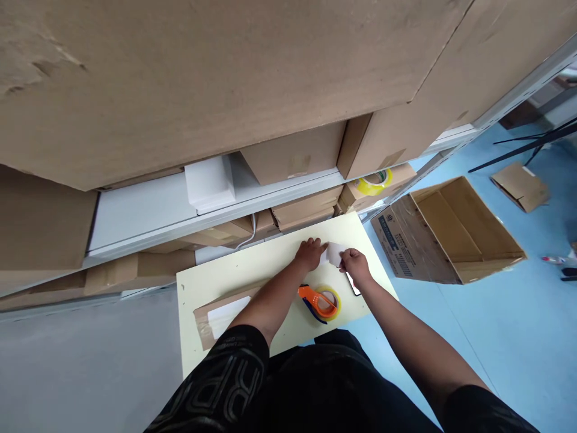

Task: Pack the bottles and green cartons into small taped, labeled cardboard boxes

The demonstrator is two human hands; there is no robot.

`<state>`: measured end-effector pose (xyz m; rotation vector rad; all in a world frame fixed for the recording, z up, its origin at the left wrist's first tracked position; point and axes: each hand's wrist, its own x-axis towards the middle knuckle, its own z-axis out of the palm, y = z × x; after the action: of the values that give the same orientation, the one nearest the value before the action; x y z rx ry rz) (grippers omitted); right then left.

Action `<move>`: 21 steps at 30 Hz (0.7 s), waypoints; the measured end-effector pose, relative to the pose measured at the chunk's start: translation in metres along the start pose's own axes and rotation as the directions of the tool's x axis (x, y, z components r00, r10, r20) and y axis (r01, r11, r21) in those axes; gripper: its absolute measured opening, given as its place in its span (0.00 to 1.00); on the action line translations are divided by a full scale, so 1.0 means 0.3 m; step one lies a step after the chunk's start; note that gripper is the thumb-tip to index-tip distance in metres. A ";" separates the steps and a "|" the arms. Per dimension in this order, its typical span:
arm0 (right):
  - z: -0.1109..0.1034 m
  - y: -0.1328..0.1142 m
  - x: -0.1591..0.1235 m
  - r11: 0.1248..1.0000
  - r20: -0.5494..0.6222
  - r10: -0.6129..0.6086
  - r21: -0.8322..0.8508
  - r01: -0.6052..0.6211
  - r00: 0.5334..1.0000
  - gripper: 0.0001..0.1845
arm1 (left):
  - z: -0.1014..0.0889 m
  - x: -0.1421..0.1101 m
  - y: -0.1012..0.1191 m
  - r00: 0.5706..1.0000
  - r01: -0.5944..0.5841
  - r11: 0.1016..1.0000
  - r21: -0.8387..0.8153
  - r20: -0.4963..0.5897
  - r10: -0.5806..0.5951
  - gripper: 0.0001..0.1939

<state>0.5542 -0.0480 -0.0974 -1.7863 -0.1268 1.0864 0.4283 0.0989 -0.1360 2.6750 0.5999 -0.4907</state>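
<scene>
A small white slip of paper (335, 253) is between my two hands above the pale yellow tabletop (270, 264). My left hand (310, 254) has its fingers curled at the slip's left edge. Thumb and fingers of my right hand (354, 266) pinch its right side. Partly under the right hand lies a phone (354, 285) with a bright screen. An orange tape dispenser (315, 299) with a yellow roll rests closer to my body. Beside my left forearm, which partly covers it, lies a narrow cardboard box (205, 325) with a white label (225, 315).
A grey shelf (135, 218) runs behind the table, with large cardboard boxes (216, 72) on it and a white stack (210, 183). A yellow tape roll (372, 185) sits on a lower box. To the right, an open carton (451, 234) stands on the blue floor (442, 319).
</scene>
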 end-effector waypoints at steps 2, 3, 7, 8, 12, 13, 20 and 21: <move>0.010 0.000 -0.001 1.000 0.015 -0.001 -0.017 0.001 1.000 0.14 | -0.005 -0.010 -0.001 1.000 -0.003 1.000 -0.003 -0.005 0.003 0.29; 0.014 0.002 -0.001 1.000 0.019 -0.002 -0.031 0.003 1.000 0.13 | -0.006 -0.014 0.001 1.000 -0.002 1.000 -0.012 -0.009 0.002 0.29; 0.005 0.015 0.004 0.995 0.004 -0.047 -0.091 0.047 0.999 0.13 | 0.003 -0.010 0.021 1.000 0.012 0.998 -0.055 -0.019 -0.013 0.33; -0.002 0.017 0.006 0.993 -0.001 -0.058 -0.101 0.058 0.998 0.13 | 0.007 -0.005 0.027 1.000 0.017 0.998 -0.056 -0.018 -0.018 0.33; -0.031 0.010 0.014 0.991 -0.024 -0.065 -0.115 0.062 0.998 0.15 | 0.016 0.018 0.040 0.999 0.040 0.998 -0.052 -0.008 -0.041 0.33; -0.035 0.005 0.015 0.992 -0.034 -0.064 -0.113 0.059 0.997 0.15 | 0.014 0.022 0.041 0.999 0.042 0.998 -0.053 0.001 -0.042 0.33; -0.055 -0.003 0.004 0.997 -0.089 0.031 -0.066 -0.037 0.996 0.14 | -0.003 0.028 0.048 0.997 0.056 0.996 -0.063 0.048 -0.053 0.33; -0.063 0.004 0.000 0.997 -0.101 0.056 -0.056 -0.062 0.993 0.13 | -0.003 0.028 0.052 0.997 0.061 0.996 -0.069 0.046 -0.058 0.33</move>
<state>0.5672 -0.0616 -0.0967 -1.9033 -0.0466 1.0427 0.4427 0.0890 -0.1347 2.5797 0.6735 -0.5334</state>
